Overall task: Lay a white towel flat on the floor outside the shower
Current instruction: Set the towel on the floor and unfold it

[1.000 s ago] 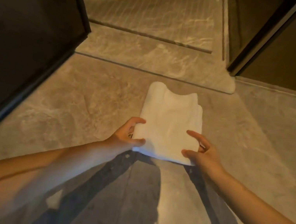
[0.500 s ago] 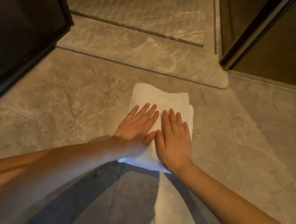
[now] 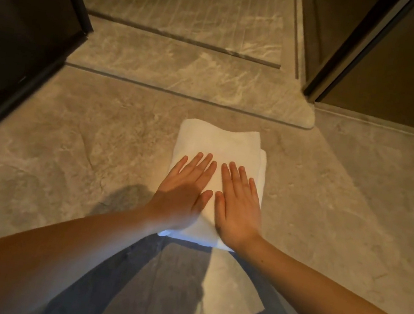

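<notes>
While both palms lie on the white towel [image 3: 220,142], I judge the task to be well along but not closed out. The towel sits on the grey floor [image 3: 88,143] on the near side of the shower threshold [image 3: 186,72], close to that raised stone strip but apart from it, and roughly centred on its length. It is a folded rectangle, several layers thick, with a lower layer peeking out along its right edge, so it rests level yet is not spread open. The left hand [image 3: 183,188] and right hand [image 3: 240,207] lie side by side on the half of the towel farther from the threshold. Their fingers are straight and slightly fanned toward it, thumbs nearly meeting, gripping nothing, and they look to be pressing the cloth down. Done, as I read it: the towel is down, outside the shower, about square to the threshold. Left, I think: smoothing the wavy edge nearest the threshold, perhaps opening the folds if a single layer is wanted, then lifting both hands away.
</notes>
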Demonstrator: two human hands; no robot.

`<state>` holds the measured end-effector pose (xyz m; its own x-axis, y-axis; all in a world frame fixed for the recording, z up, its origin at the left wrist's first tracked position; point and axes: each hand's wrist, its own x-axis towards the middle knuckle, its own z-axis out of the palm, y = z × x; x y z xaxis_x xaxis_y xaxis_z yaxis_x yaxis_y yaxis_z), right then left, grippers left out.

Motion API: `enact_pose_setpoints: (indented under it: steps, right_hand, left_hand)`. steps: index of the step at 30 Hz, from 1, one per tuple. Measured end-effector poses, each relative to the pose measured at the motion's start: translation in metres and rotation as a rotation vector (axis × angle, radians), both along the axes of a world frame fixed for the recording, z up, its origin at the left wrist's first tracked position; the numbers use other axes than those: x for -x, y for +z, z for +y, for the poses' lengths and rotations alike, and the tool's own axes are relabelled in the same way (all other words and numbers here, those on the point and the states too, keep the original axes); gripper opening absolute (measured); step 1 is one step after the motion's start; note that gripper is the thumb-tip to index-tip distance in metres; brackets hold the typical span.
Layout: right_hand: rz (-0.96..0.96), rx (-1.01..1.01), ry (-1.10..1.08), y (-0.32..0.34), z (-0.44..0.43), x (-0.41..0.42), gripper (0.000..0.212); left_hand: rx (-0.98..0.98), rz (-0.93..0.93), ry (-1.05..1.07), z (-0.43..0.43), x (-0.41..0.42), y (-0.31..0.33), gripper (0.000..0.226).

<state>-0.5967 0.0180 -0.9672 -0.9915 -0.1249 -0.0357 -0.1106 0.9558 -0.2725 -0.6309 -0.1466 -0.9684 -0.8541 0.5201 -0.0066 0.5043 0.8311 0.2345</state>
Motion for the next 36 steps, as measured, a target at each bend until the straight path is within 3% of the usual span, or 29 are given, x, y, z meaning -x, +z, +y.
enact_pose_setpoints:
  steps: [7, 10, 13, 18, 24, 29, 32, 36]
  right_hand:
    - [-0.054, 0.125, 0.014, 0.019, 0.01, 0.0, 0.055]
    - [0.023, 0.32, -0.221, 0.032, 0.027, -0.01, 0.055]
    - [-0.117, 0.48, -0.424, 0.037, 0.042, -0.023, 0.052]
    - [-0.346, 0.57, -0.481, 0.038, 0.043, -0.027, 0.051]
    - [-0.216, 0.482, -0.447, 0.053, 0.04, -0.032, 0.044]
    - [-0.172, 0.791, -0.503, 0.069, 0.033, -0.04, 0.07]
    - [-0.153, 1.072, -0.588, 0.08, 0.029, -0.041, 0.065]
    - [-0.225, 1.281, -0.609, 0.085, 0.018, -0.037, 0.063]
  left_hand:
    - [0.108, -0.099, -0.051, -0.001, 0.005, 0.012, 0.067]
    - [0.137, -0.043, -0.182, -0.012, 0.006, 0.021, 0.071]
    - [0.156, -0.012, -0.277, -0.028, -0.004, 0.019, 0.075]
    - [0.145, -0.097, -0.262, -0.035, -0.012, 0.01, 0.074]
    - [0.138, -0.123, -0.264, -0.036, -0.011, 0.009, 0.074]
    - [0.152, -0.249, -0.223, -0.028, -0.001, 0.024, 0.075]
    - [-0.019, -0.398, -0.167, -0.019, 0.01, 0.046, 0.072]
    - [-0.592, -0.715, 0.029, 0.007, 0.018, 0.078, 0.055]
